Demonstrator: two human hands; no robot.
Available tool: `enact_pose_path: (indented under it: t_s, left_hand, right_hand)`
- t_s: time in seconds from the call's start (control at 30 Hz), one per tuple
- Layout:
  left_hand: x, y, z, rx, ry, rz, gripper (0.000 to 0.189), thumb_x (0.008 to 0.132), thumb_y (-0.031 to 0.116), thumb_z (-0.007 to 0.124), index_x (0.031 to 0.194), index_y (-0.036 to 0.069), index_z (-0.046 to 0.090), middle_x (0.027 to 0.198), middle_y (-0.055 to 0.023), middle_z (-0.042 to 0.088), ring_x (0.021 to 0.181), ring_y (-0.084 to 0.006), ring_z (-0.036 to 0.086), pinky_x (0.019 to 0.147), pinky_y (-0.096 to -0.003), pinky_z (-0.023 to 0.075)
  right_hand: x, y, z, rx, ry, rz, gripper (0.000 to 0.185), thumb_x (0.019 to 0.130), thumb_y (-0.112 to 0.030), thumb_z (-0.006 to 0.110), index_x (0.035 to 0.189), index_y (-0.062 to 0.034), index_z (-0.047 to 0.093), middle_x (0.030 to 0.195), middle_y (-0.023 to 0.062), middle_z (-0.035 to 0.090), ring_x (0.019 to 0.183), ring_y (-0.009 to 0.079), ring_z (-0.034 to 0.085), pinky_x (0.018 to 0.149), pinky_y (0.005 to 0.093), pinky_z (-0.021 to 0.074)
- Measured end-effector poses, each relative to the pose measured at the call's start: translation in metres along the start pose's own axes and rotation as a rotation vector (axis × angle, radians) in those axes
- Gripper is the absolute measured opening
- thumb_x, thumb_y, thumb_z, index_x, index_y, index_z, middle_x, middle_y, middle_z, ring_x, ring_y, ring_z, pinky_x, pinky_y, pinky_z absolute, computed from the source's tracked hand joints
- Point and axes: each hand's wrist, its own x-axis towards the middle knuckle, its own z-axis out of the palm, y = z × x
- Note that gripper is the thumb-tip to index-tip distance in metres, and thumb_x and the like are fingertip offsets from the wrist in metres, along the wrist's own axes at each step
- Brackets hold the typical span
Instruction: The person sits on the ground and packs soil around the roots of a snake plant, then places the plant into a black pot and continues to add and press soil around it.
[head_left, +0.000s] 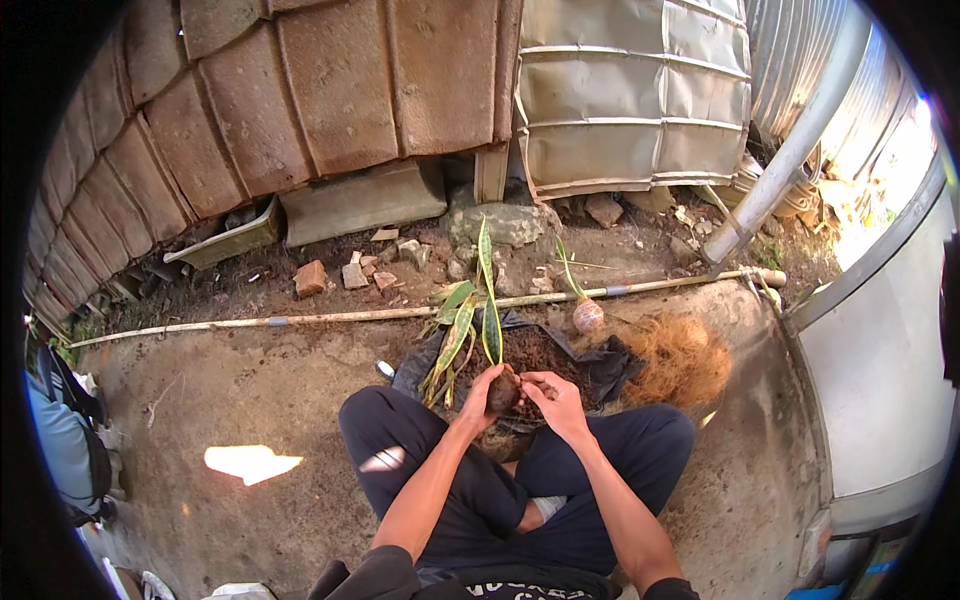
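Observation:
My left hand (480, 394) holds a dark ball of soil (502, 393) with an upright snake plant leaf (490, 322) rising from it. My right hand (553, 397) touches the ball's right side, its fingers bent; whether they grip anything is hard to tell. Beneath both hands lies a black plastic sheet (621, 361) bearing loose brown soil (536, 351). More snake plant leaves (456, 334), some yellowed, lie at the soil's left edge. Beyond the sheet, a wrapped ball (588, 316) with a single leaf rests on the concrete.
Orange-brown coir fibre (679, 360) is heaped at the right of the sheet. A long thin pole (360, 316) crosses the ground beyond it, with broken bricks (310, 278) and stones behind. A metal post (787, 142) leans at the right. A small white object (385, 369) lies left of the sheet.

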Motion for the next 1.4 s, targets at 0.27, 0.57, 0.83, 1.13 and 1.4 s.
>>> enact_pose_path:
  t_s: [0.27,0.57,0.83,1.13,1.4]
  left_hand:
    - [-0.005,0.010,0.013,0.219,-0.073,0.011,0.029,0.085,0.028,0.064,0.108,0.010,0.057,0.094,-0.0021,0.061,0.084,-0.0152,0.062,0.072,-0.0329,0.0531]
    - [-0.004,0.010,0.013,0.190,-0.081,0.010,0.030,0.084,0.024,0.061,0.109,0.009,0.055,0.093,-0.0045,0.062,0.084,-0.0178,0.062,0.074,-0.0353,0.0523]
    - [0.000,0.006,0.005,0.032,-0.110,0.021,0.025,0.090,0.025,0.058,0.108,0.008,0.053,0.093,-0.0082,0.063,0.080,-0.0226,0.064,0.073,-0.0378,0.0537]
    - [-0.004,0.012,0.013,-0.059,0.054,0.200,0.017,0.094,0.023,0.058,0.103,0.010,0.054,0.093,-0.0066,0.063,0.089,-0.0231,0.064,0.083,-0.0406,0.0545]
    - [0.001,0.014,0.030,-0.225,0.060,0.202,0.030,0.093,0.037,0.058,0.104,0.008,0.057,0.099,-0.0106,0.063,0.097,-0.0297,0.061,0.090,-0.0455,0.0513]
  right_hand:
    - [0.000,-0.021,0.001,-0.117,-0.046,-0.047,0.017,0.090,-0.008,0.066,0.102,0.0028,0.067,0.086,0.0058,0.066,0.071,0.0107,0.064,0.062,0.0258,0.0498]
    - [0.003,-0.019,0.005,-0.162,-0.017,-0.039,0.010,0.095,-0.004,0.056,0.095,0.0042,0.061,0.078,0.0068,0.063,0.067,0.0112,0.062,0.061,0.0273,0.0501]
    - [0.002,-0.021,0.007,-0.110,0.044,0.041,0.012,0.095,-0.009,0.057,0.098,0.0017,0.061,0.078,0.0046,0.064,0.067,0.0095,0.060,0.061,0.0251,0.0481]
    - [-0.024,-0.016,0.035,-0.125,0.248,-0.032,0.017,0.086,-0.010,0.070,0.097,0.0004,0.063,0.082,0.0023,0.065,0.070,0.0060,0.059,0.060,0.0232,0.0465]
    - [-0.036,-0.028,0.045,-0.139,0.335,-0.184,0.032,0.076,-0.010,0.078,0.105,-0.0023,0.067,0.100,0.0065,0.067,0.071,0.0122,0.065,0.057,0.0253,0.0503]
